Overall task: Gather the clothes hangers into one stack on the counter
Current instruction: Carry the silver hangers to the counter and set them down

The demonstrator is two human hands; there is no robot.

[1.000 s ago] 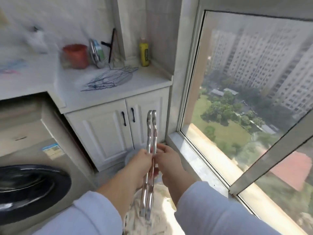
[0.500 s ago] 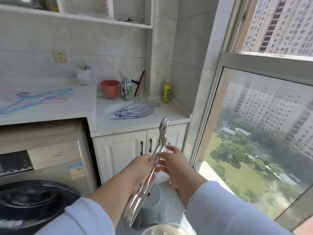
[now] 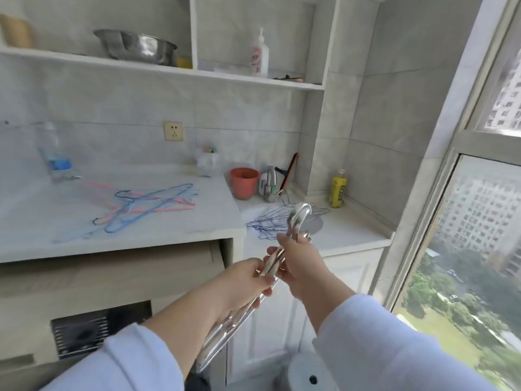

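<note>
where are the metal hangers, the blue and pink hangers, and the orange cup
metal hangers (image 3: 299, 214): head view, on the hook's curve.
blue and pink hangers (image 3: 146, 208): head view, middle of the pile.
orange cup (image 3: 244, 183): head view, on its front wall.

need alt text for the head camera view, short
Both hands, left hand and right hand, grip a bundle of metal hangers above the counter. Blue and pink hangers lie on it; dark wire hangers rest over the sink.

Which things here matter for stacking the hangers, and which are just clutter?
Job: metal hangers held by left hand and right hand; blue and pink hangers; dark wire hangers; counter.
Clutter: orange pot, yellow bottle, steel basin.
</note>
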